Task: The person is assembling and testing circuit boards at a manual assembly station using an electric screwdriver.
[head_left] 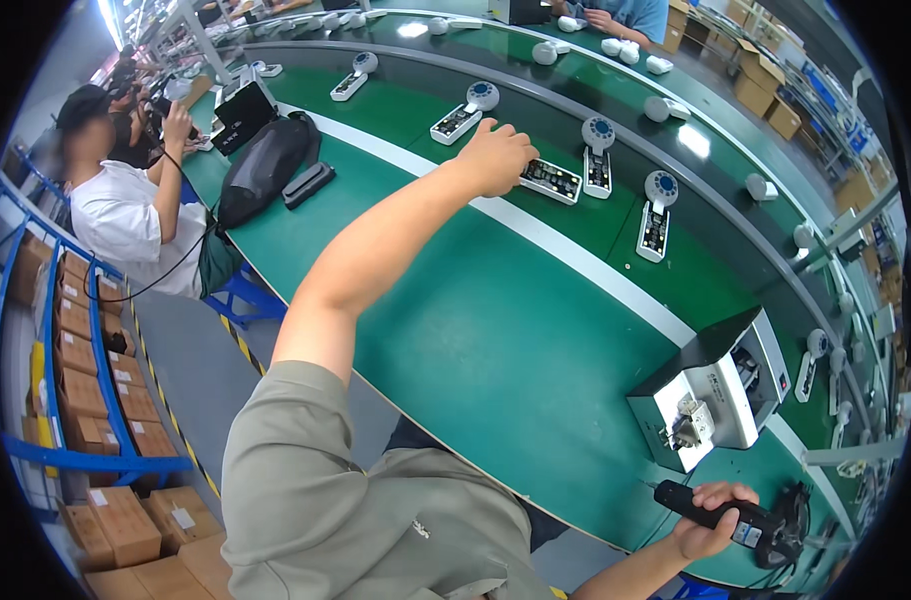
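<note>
We observe the left hand [497, 160] reaching across the matte green desk [475, 350], its fingers bent down over the left end of a white, elongated plastic unit with an exposed black circuit board [550, 182]. That unit lies just past the straight white strip [565, 248], on the darker green lane, board side up. The hand hides its left end and our view hides the fingertips; we cannot tell whether this grip pinches the unit or merely touches it.

Right hand [715, 520]: grip closed around a black cylindrical electric screwdriver [680, 497], fingers wrapped over the body, thin bit pointing left. We place it above the near right part of the desk, beside a tangled black cable heap [797, 512].

Just right of the unit under the left hand, we record a similar white unit with a round, blue-dotted head [597, 160]; another of the kind [657, 215] lies farther right, and one more [460, 118] to the left of the hand.

Near the screwdriver we note an open-fronted white-and-black box with a metal mechanism [710, 390]. At the desk's far left we log a bulky black fabric bag [263, 172] and, just beside it, a slim black case [308, 185].
</note>
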Demonstrator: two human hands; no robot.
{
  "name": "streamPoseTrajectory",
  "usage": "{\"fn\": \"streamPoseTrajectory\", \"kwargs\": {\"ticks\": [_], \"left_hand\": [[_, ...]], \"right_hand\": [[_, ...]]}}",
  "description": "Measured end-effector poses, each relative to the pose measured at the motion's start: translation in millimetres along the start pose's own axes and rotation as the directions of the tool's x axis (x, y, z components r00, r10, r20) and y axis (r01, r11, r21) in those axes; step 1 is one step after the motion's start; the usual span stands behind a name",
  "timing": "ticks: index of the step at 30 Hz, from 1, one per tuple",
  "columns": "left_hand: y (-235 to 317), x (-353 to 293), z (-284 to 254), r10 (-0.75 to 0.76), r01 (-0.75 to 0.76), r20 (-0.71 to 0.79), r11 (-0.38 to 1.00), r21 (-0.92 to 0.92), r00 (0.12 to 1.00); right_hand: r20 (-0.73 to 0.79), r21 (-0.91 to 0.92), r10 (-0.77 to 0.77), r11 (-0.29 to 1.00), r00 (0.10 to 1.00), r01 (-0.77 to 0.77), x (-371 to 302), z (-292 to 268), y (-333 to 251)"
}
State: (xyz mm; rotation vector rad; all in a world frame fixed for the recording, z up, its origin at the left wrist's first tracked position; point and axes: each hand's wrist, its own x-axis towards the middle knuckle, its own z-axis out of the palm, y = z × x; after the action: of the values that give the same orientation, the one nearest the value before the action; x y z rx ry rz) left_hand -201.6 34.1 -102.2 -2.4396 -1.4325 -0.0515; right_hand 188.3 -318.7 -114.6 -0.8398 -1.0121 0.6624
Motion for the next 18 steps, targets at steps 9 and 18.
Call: {"fn": "streamPoseTrajectory", "kwargs": {"ticks": [9, 18], "left_hand": [[27.8, 49.9, 16.3, -0.023, -0.035, -0.217, 0.965, -0.26, 0.976], [23.4, 124.9, 71.6, 0.159, -0.138, -0.065, 0.958, 0.252, 0.985]], "right_hand": [[0.025, 0.007, -0.01, 1.0, 1.0, 0.01, 4.4, 6.1, 2.0], [-0.093, 0.042, -0.035, 0.998, 0.995, 0.039, -2.9, 14.1, 2.5]]}}
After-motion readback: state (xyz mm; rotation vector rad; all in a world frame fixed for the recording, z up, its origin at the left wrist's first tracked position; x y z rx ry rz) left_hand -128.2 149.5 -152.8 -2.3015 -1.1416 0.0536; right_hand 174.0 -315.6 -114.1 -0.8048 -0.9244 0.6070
